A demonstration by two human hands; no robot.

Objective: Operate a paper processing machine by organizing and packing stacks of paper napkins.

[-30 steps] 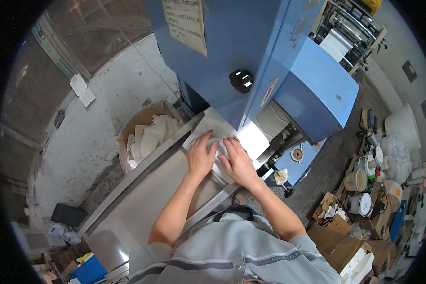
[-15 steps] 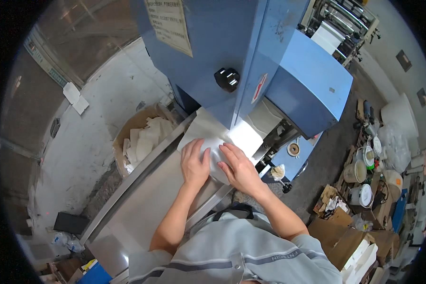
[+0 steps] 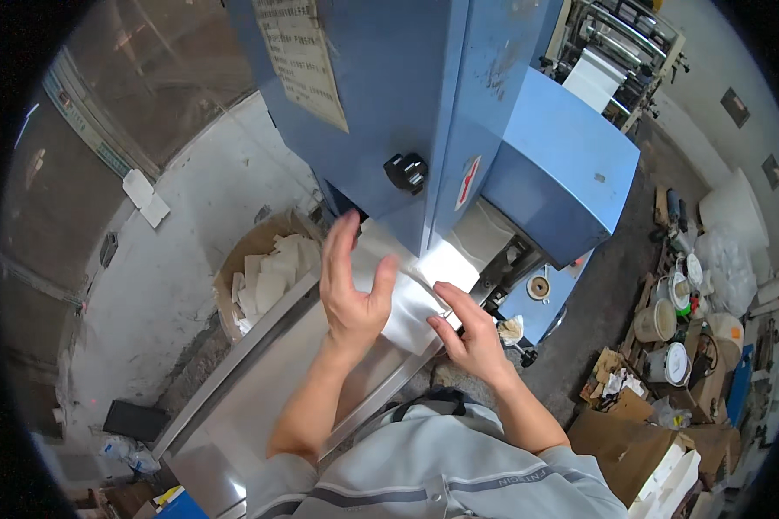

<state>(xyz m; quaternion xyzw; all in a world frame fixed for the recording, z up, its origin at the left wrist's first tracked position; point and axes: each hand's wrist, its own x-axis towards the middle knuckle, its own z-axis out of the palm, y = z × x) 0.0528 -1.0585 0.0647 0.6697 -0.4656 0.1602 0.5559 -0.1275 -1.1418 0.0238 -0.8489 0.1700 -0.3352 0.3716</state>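
White sheets (image 3: 414,327) lie at the top end of a metal chute (image 3: 260,381), under the blue machine (image 3: 355,112). My left hand (image 3: 355,294) is raised over their left side, its thumb and fingers spread and nothing in them. At the right edge of the sheets rests my right hand (image 3: 472,333). Its thumb and fingertips touch the paper with a gap between them. A bright light falls on the paper just below the machine's lower corner.
A black knob (image 3: 406,173) sticks out of the machine's front. Left of the chute stands a carton (image 3: 225,281) of white paper scraps. To the right, a roll of tape (image 3: 538,287) sits on a blue shelf. Buckets (image 3: 655,320) and cardboard boxes (image 3: 619,441) line the right side.
My left hand has lifted off the sheets and its fingers have spread. The right hand has slid right and down to the edge of the paper. The view has shifted slightly.
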